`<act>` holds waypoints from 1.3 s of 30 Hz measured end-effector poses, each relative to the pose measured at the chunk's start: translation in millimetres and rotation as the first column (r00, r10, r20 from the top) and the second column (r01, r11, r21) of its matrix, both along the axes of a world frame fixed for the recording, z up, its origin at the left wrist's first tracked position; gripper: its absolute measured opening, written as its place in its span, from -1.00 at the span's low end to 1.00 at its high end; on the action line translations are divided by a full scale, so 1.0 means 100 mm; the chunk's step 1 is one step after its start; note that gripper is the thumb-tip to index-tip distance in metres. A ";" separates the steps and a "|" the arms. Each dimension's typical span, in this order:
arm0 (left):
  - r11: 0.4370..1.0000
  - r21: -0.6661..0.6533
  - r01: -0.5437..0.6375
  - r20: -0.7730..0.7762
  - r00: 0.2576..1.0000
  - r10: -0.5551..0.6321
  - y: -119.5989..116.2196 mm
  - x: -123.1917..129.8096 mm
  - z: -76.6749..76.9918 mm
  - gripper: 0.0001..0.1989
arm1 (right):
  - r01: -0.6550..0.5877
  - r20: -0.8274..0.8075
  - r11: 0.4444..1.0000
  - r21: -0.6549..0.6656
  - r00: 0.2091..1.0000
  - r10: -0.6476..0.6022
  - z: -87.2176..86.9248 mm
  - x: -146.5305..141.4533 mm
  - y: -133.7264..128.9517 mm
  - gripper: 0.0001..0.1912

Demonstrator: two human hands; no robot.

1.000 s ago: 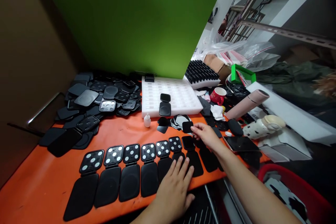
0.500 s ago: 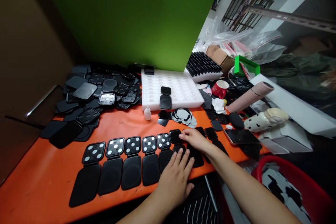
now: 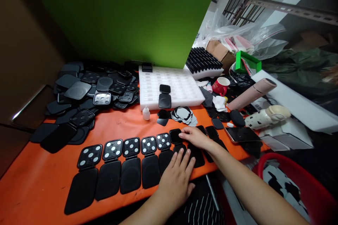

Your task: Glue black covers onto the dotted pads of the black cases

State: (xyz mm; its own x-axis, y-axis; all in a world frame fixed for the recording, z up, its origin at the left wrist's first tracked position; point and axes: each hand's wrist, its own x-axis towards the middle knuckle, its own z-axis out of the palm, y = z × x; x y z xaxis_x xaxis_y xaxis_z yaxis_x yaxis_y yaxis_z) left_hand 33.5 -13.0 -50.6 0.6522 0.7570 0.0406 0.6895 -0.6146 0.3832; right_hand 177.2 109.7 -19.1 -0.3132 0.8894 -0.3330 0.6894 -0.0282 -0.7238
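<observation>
Head view — left hand (image 3: 177, 175) splayed, right hand (image 3: 194, 137) pinching black square (image 3: 174, 136) — red basin (image 3: 318, 197) holds black-white pieces (image 3: 284, 184).

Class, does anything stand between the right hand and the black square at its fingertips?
Nothing visible: the right hand has fingertips at the edge of the black square. The left hand lies below, outside that path.

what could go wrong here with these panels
The right hand touches a black square panel and might nudge it crooked. The left hand lies over lower black panels and could shift one out of line. The white dropper bottle stands upright, so a knock might tip it.
</observation>
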 end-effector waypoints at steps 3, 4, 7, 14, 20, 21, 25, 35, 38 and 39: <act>1.000 0.003 -0.003 -0.006 1.000 0.003 0.00 0.00 0.00 -0.34 | 0.007 0.065 1.000 0.017 0.998 -0.008 -0.02 -0.02 0.02 -0.73; 1.000 0.004 -0.004 -0.003 1.000 0.004 0.00 0.00 0.00 -0.34 | 0.007 0.088 1.000 0.023 0.996 -0.009 -0.03 -0.02 0.03 -0.72; 1.000 0.005 -0.003 0.009 1.000 0.003 0.00 0.00 -0.01 -0.35 | -0.003 0.158 0.999 0.032 0.987 -0.002 -0.03 -0.05 0.07 -0.72; 1.000 0.027 -0.008 0.007 1.000 0.008 0.00 0.00 -0.04 -0.35 | -0.067 0.329 0.996 0.061 0.943 0.044 0.03 -0.10 0.10 -0.69; 1.000 0.030 0.002 0.011 1.000 -0.002 0.00 0.00 -0.03 -0.35 | -0.121 0.488 0.982 0.144 0.872 0.036 0.08 -0.18 0.10 -0.64; 1.000 0.030 0.001 0.012 1.000 -0.001 0.00 0.00 -0.03 -0.35 | -0.126 0.510 0.979 0.162 0.860 0.026 0.10 -0.19 0.09 -0.62; 1.000 0.029 -0.005 0.021 1.000 0.005 0.00 -0.01 -0.02 -0.36 | -0.148 0.547 0.962 0.229 0.837 -0.002 0.18 -0.20 -0.06 -0.64; 0.999 -0.020 0.038 0.063 0.997 -0.037 0.01 -0.04 0.03 -0.30 | -0.421 0.406 0.794 0.438 0.881 0.243 -0.02 -0.11 -0.49 -0.64; 0.997 -0.050 0.056 0.089 0.995 -0.052 0.00 -0.04 0.03 -0.27 | -0.431 0.442 0.796 0.424 0.866 0.234 0.03 -0.17 -0.40 -0.65; 0.997 -0.063 0.054 0.098 0.994 -0.048 0.00 -0.04 0.03 -0.26 | -0.434 0.459 0.807 0.400 0.857 0.234 0.07 -0.21 -0.34 -0.65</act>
